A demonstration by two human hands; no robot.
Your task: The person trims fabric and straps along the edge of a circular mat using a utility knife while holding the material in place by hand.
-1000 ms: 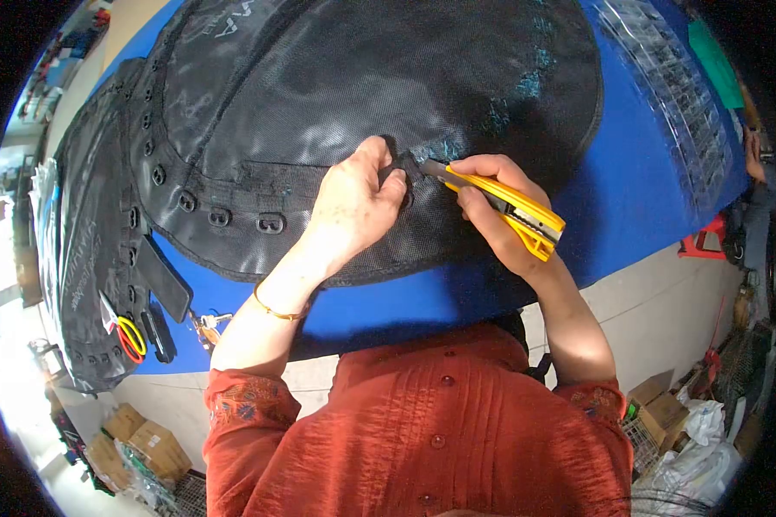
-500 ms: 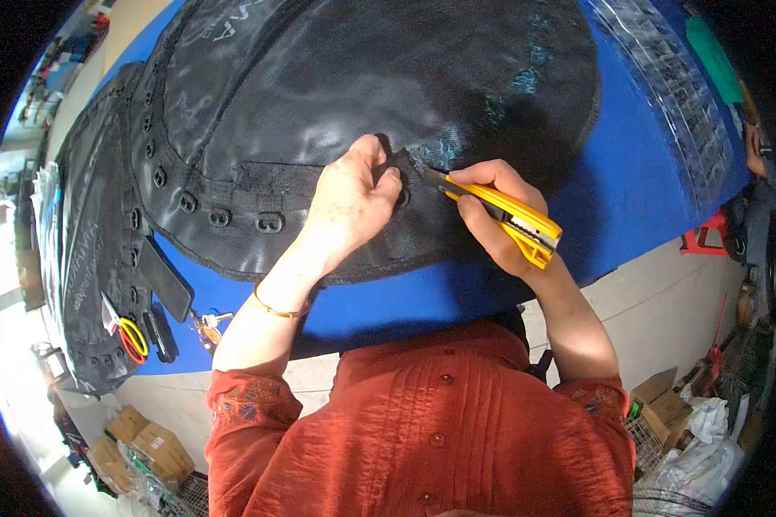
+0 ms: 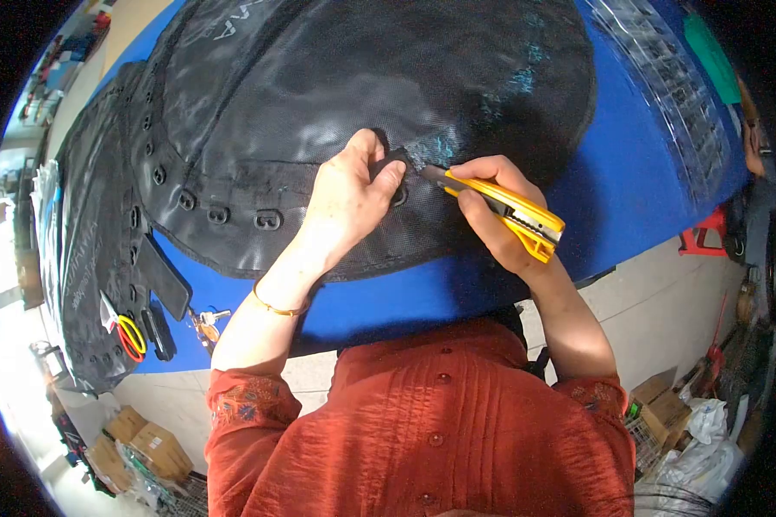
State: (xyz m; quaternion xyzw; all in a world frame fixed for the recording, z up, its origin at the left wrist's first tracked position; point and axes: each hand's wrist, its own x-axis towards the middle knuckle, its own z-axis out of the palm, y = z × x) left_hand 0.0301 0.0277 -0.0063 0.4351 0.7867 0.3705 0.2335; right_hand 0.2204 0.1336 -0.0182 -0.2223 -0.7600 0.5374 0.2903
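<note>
The left hand [image 3: 349,194] is closed, fingers curled under and thumb pressed toward the forefinger, pinching a black strip [image 3: 394,161] at the thumb tip. The right hand [image 3: 497,234], just to its right, is wrapped around a yellow utility knife [image 3: 526,207], thumb below the handle and forefinger along the top. The blade [image 3: 434,176] points left, toward the pinched strip; from where I stand, I cannot tell whether the two touch.

Beneath both hands lies a large black mesh panel [image 3: 362,77] with a rounded edge. Teal stitching [image 3: 444,146] marks it just above the blade, with more beyond the right hand. Left of the left hand, black plastic buckles [image 3: 268,220] follow the panel's curved border.

Farther left and nearer the body, a flat black rectangular object [image 3: 165,280], a bunch of keys [image 3: 207,326] and red-and-yellow scissors [image 3: 131,336] lie near one another. A second black panel [image 3: 95,241] is beyond them. The blue table surface [image 3: 621,198] extends right of the right hand to a clear plastic sheet [image 3: 664,95].
</note>
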